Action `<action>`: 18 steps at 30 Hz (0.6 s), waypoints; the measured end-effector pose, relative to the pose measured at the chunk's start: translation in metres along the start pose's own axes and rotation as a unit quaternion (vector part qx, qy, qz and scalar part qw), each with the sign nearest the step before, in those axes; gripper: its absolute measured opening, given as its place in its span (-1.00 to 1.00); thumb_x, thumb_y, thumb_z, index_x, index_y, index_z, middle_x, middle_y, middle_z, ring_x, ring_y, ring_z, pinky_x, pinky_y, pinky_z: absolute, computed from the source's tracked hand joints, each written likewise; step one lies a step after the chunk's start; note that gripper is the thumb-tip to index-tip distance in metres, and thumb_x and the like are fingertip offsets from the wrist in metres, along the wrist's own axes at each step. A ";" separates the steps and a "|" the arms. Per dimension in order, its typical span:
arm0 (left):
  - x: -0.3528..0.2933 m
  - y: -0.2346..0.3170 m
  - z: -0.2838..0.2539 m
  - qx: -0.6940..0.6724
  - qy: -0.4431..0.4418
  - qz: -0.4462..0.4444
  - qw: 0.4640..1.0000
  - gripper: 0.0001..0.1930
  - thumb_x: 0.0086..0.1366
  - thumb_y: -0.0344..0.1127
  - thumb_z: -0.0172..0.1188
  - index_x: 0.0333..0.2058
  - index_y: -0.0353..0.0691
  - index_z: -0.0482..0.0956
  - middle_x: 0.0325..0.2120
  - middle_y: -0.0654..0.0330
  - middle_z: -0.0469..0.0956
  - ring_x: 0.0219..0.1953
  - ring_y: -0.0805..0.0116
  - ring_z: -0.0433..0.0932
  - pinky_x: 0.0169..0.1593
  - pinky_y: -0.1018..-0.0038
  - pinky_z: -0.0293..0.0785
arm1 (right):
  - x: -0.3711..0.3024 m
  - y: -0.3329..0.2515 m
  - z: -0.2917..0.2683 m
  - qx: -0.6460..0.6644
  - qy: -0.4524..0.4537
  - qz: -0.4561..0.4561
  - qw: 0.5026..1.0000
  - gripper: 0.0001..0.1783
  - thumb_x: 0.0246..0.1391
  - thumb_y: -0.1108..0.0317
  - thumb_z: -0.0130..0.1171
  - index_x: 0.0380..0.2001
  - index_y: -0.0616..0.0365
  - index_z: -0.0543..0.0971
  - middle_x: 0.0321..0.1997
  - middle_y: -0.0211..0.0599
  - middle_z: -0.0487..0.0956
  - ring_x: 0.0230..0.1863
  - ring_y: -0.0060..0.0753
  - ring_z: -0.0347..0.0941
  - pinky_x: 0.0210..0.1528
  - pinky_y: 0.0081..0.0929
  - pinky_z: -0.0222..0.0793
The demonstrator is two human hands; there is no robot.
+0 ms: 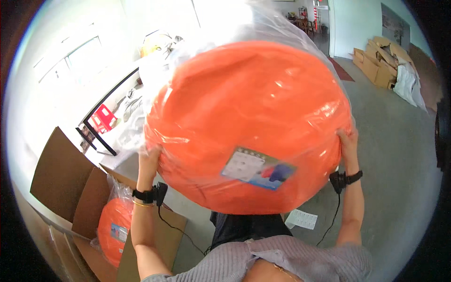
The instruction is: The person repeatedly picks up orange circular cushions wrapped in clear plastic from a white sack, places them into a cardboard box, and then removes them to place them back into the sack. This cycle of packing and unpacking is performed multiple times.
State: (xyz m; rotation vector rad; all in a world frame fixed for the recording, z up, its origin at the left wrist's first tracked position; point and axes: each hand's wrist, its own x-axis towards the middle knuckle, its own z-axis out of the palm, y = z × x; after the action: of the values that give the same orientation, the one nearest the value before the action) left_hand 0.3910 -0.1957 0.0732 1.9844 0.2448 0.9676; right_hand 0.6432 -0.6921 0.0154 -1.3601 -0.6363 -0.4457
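A large, round, puffy orange bundle, wrapped in a clear plastic bag, is held up in front of my chest. A printed card with small pictures lies against its lower front. My left hand grips its left side, fingers mostly hidden behind the plastic. On the opposite side my right hand is closed on the edge, with the thumb at the front. The bag's loose top rises beyond the bundle. Whether it is a cushion or some other soft article I cannot tell.
An open cardboard box at lower left holds another bagged orange bundle. A black-framed table and red stool stand at left. Flattened cardboard is piled far right. A white paper sheet lies on the floor.
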 end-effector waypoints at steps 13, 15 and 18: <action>0.060 0.138 -0.022 0.110 0.027 0.181 0.977 -0.87 0.09 -0.39 0.15 -0.38 -0.31 0.50 -0.59 0.28 0.52 -0.49 0.49 0.47 -0.34 0.56 0.38 | 0.082 -0.084 0.052 -0.011 -0.127 -0.084 0.988 -0.55 -0.07 0.35 0.19 -0.06 0.24 0.40 -0.08 -0.38 0.46 -0.11 -0.56 0.36 -0.04 -0.53 0.28; 0.057 0.155 -0.019 0.173 0.004 0.162 0.971 -0.85 0.08 -0.40 0.15 -0.34 -0.29 0.52 -0.60 0.27 0.54 -0.49 0.47 0.50 -0.33 0.54 0.41 | 0.078 -0.097 0.064 -0.034 -0.164 -0.090 0.982 -0.57 -0.08 0.32 0.20 -0.10 0.22 0.43 -0.09 -0.39 0.47 -0.11 -0.55 0.35 -0.04 -0.53 0.27; 0.046 0.141 -0.021 0.469 -0.119 0.364 0.796 -0.88 0.07 -0.44 0.11 -0.38 -0.24 0.58 -0.54 0.23 0.57 -0.43 0.43 0.53 -0.30 0.52 0.42 | 0.066 -0.104 0.093 -0.139 -0.193 -0.180 0.954 -0.60 -0.09 0.25 0.20 -0.16 0.18 0.47 -0.13 -0.34 0.49 -0.11 -0.47 0.33 -0.05 -0.51 0.23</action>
State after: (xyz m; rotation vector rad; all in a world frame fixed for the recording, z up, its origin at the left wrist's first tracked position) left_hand 0.3799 -0.2421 0.2155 3.2362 -0.2888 1.1539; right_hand 0.6115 -0.6135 0.1450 -1.6206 -1.1927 -0.5821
